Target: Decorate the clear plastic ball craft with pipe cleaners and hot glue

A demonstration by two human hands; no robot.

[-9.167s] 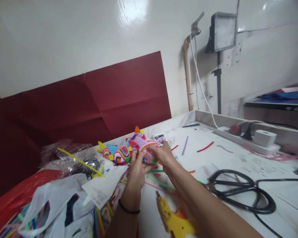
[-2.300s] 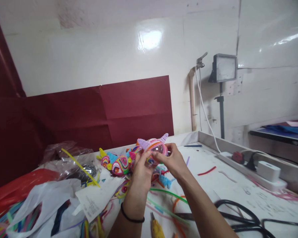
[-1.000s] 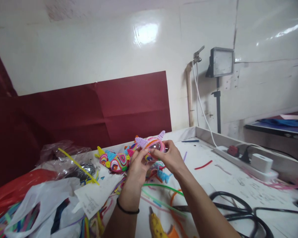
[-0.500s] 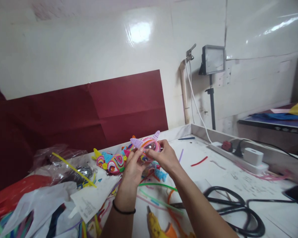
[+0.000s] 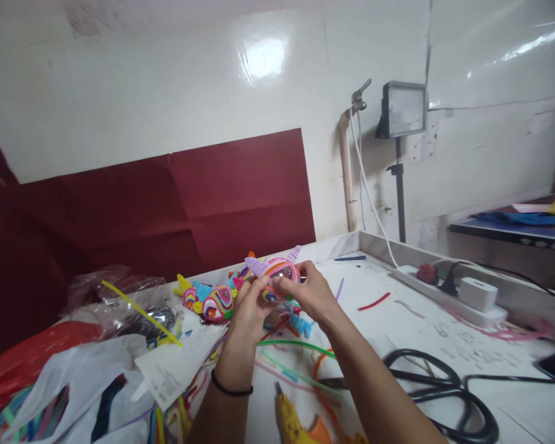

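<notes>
Between both hands, just above the table, is a pink pipe-cleaner ornament [image 5: 277, 266] with two lilac horn-like points and a clear, shiny dome on its face. My left hand [image 5: 250, 305] grips its left side, thumb on the front. My right hand [image 5: 312, 290] pinches the right side, thumb by the dome. Behind my left hand lies another colourful pipe-cleaner ornament [image 5: 216, 302] with pink, yellow and blue parts. Light-blue fuzzy pieces [image 5: 301, 324] rest below the held one. A yellow glue gun [image 5: 290, 419] lies between my forearms, its nozzle pointing away from me.
Green pipe cleaners [image 5: 296, 344] and a red piece [image 5: 374, 301] lie on the table. A black cable [image 5: 462, 394] coils at right, near a white power strip [image 5: 448, 293]. Plastic bags [image 5: 74, 376] crowd the left. A lamp [image 5: 404, 110] stands behind.
The whole view has shifted slightly, with the scene a little further right. Both hands keep their hold on the pink ornament, with hardly any change in grip.
</notes>
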